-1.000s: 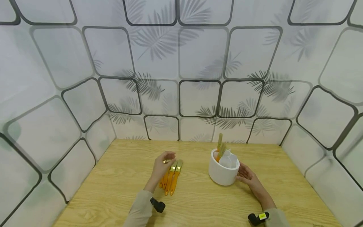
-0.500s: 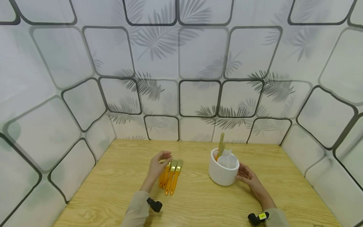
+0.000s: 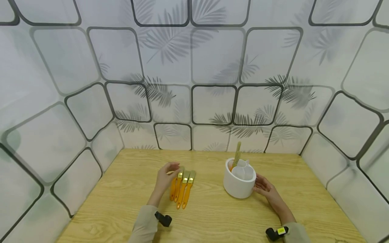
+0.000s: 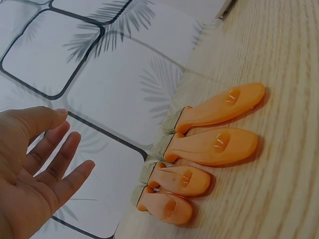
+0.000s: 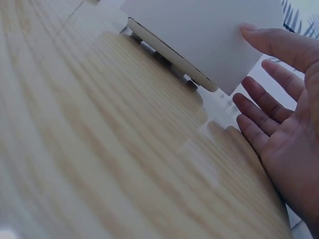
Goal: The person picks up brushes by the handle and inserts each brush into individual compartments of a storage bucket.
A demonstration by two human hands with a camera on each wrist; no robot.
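Several paintbrushes (image 3: 186, 195) with orange handles and pale bristles lie side by side on the table, bristles pointing away from me. Just left of them hovers my left hand (image 3: 164, 178), loosely curved; the left wrist view shows that hand (image 4: 37, 174) holding nothing, apart from the orange handles (image 4: 224, 104). A round white pot (image 3: 237, 185) stands to the right, with a white divided insert (image 3: 244, 172) inside. Paintbrushes (image 3: 237, 157) stick up from it, bristles up. My right hand (image 3: 268, 192) rests against the pot's right side; in the right wrist view its thumb touches the white wall (image 5: 209, 45).
The wood-grain table (image 3: 209, 216) reaches back to a patterned wall covering (image 3: 212, 104), which also encloses the left and right sides. A dark wrist camera (image 3: 163, 218) sits on the left sleeve, another camera (image 3: 276, 233) on the right.
My left hand has drawn left, off the paintbrushes on the table, uncovering more of them. The brushes in the pot have shifted and lean together. My right hand has stayed at the pot.
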